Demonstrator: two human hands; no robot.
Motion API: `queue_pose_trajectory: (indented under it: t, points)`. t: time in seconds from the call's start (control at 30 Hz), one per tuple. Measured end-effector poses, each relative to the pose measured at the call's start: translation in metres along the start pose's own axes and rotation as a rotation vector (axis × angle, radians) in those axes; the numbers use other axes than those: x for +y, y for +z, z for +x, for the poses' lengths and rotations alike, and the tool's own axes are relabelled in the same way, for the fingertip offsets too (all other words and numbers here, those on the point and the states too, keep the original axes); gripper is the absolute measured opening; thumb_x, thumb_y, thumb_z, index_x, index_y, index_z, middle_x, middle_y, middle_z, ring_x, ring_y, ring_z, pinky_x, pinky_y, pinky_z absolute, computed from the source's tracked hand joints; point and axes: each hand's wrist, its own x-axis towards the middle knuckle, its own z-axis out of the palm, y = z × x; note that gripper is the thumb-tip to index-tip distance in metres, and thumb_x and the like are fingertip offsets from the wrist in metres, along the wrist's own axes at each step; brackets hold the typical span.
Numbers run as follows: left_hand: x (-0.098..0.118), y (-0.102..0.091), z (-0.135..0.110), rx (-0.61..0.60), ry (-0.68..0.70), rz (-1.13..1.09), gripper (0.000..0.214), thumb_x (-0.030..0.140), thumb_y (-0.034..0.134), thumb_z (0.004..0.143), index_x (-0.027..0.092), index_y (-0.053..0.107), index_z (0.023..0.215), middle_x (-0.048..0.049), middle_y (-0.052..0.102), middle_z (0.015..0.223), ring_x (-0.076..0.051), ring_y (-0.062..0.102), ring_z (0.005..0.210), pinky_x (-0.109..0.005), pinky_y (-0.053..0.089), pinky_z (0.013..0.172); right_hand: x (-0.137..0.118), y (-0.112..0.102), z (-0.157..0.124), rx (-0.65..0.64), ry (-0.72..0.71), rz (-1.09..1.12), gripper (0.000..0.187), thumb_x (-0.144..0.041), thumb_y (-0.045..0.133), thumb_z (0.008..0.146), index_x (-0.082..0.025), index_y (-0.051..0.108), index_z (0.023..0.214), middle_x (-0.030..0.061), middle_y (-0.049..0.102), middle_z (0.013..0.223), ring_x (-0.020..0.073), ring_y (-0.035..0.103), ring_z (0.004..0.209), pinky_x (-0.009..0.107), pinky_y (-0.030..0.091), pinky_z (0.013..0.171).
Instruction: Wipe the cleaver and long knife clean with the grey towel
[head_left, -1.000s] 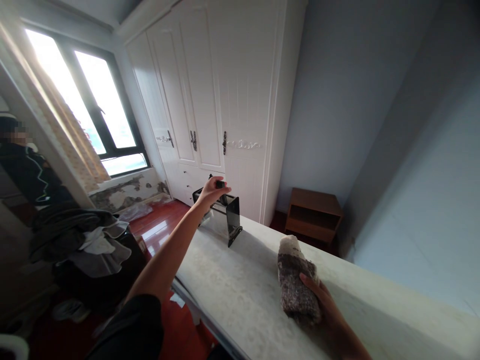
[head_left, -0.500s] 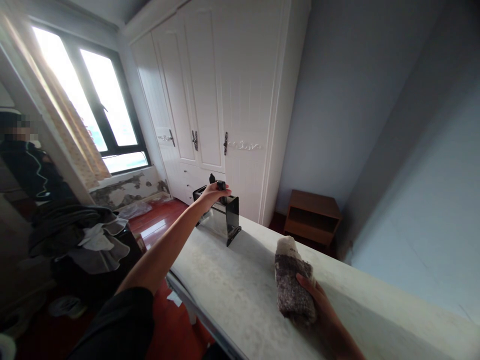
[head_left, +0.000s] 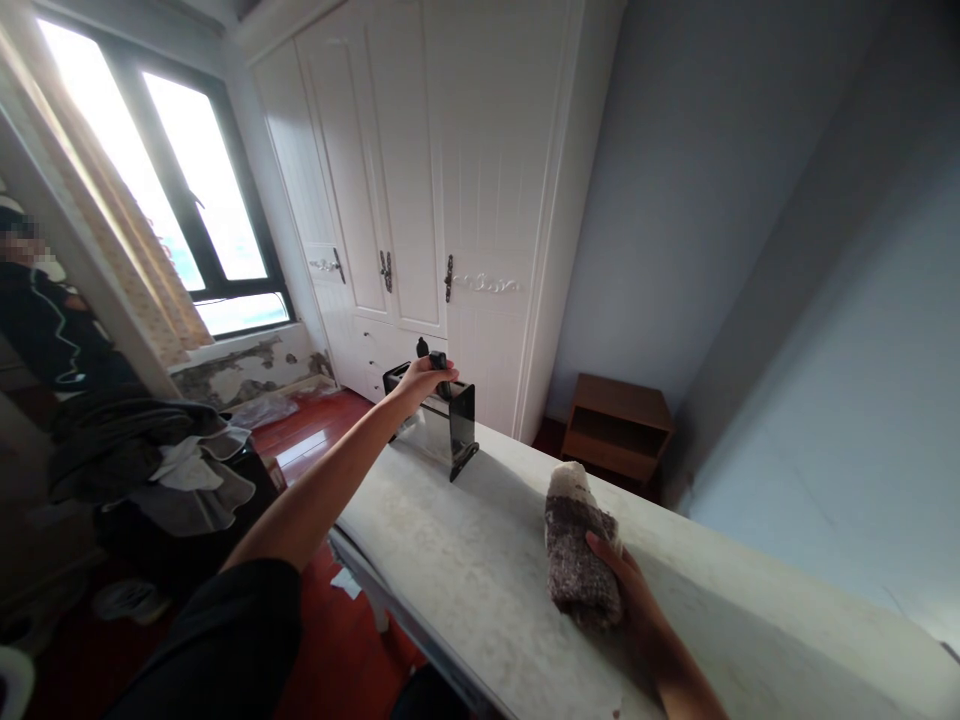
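My left hand (head_left: 430, 376) reaches far forward, closed around a black handle (head_left: 438, 360) that sticks up from a black-ended holder (head_left: 462, 425) with a pale front, like a knife rack. A second black handle (head_left: 422, 347) rises just behind my hand. What lies below the gripped handle is hidden. At the right, my right hand (head_left: 628, 585) is closed on the side of a folded, fuzzy towel (head_left: 582, 560), brown with a cream end. Both the towel and the holder are at the pale tabletop (head_left: 487, 560).
A white wardrobe (head_left: 487, 200) stands behind the table, with a low brown cabinet (head_left: 619, 400) beyond its far edge. Piled clothes (head_left: 187, 465) lie at the left on something dark. Another person (head_left: 45, 320) is at the far left, near the window (head_left: 210, 170).
The whole view has shifted slightly, with things sitting a little further left and higher. Both hands keep their holds; the holder and the towel show no clear movement on the table.
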Motion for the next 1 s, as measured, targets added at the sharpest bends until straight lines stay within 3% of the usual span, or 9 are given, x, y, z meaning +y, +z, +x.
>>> queue_pose_trajectory:
  t: [0.23,0.47,0.83,1.0]
  points:
    - [0.015,-0.002,0.004,0.01,-0.023,-0.001,0.036,0.018,0.083,0.049,0.014,0.064,0.078,-0.0038,0.067,0.069,-0.017,0.066,0.072,-0.027,0.049,0.064,0.003,-0.005,0.003,0.003,0.003,0.004,0.048,-0.042,0.079,0.067,-0.011,0.066,0.102,0.0129,0.075,0.085,0.0296,0.071,0.073,0.041,0.056,0.068]
    - [0.043,0.0,0.009,0.007,-0.005,0.009,0.035,0.018,0.084,0.048,0.014,0.065,0.077,-0.0059,0.069,0.071,-0.019,0.068,0.074,-0.029,0.051,0.068,0.003,-0.006,0.003,-0.017,-0.023,-0.019,0.05,-0.043,0.079,0.067,-0.011,0.066,0.103,0.0128,0.075,0.088,0.0292,0.072,0.075,0.042,0.056,0.07]
    - [0.118,0.0,0.005,-0.006,0.132,0.064,0.026,0.015,0.079,0.058,0.013,0.064,0.079,-0.007,0.07,0.074,-0.02,0.069,0.075,-0.039,0.053,0.083,0.005,-0.007,0.008,-0.031,-0.029,-0.004,0.051,-0.042,0.08,0.065,-0.011,0.066,0.103,0.0128,0.075,0.086,0.029,0.072,0.073,0.043,0.057,0.07]
    - [0.152,0.007,-0.005,-0.025,0.212,0.125,0.021,0.012,0.075,0.065,0.011,0.062,0.082,-0.0074,0.069,0.077,-0.022,0.069,0.085,-0.043,0.052,0.089,0.001,-0.002,0.002,-0.015,-0.02,-0.008,0.052,-0.042,0.081,0.064,-0.011,0.065,0.102,0.0117,0.075,0.084,0.0283,0.072,0.072,0.041,0.057,0.07]
